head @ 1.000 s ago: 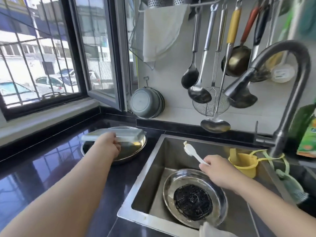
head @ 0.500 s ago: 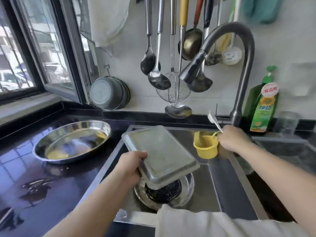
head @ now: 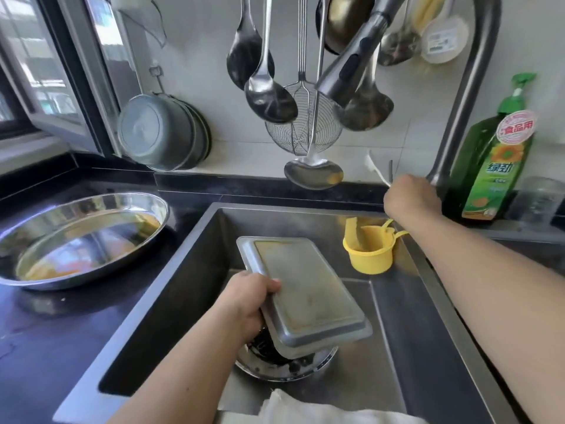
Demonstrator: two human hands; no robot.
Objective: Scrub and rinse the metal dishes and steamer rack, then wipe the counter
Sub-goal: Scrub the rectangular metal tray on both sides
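Note:
My left hand [head: 247,298] grips the left rim of a rectangular metal tray [head: 305,289], held upside down and tilted over the sink [head: 189,270]. Under it a round metal dish [head: 293,367] lies in the sink bottom with a black steamer rack [head: 266,347] in it, mostly hidden by the tray. My right hand [head: 411,198] is at the base of the faucet [head: 458,111] and holds a white brush handle [head: 375,168] that sticks up from the fist. A large oval metal dish [head: 82,237] with orange residue sits on the black counter at left.
A yellow plastic cup [head: 371,255] hangs inside the sink's back right. A green dish-soap bottle [head: 495,160] stands right of the faucet. Ladles and a wire skimmer [head: 302,130] hang above the sink. Grey pans [head: 162,133] lean against the wall. A white cloth [head: 321,411] lies at the sink's front edge.
My left hand lifted the rectangular tray off the oval dish and carried it right, over the round dish in the sink. My right hand moved with the brush to the faucet base.

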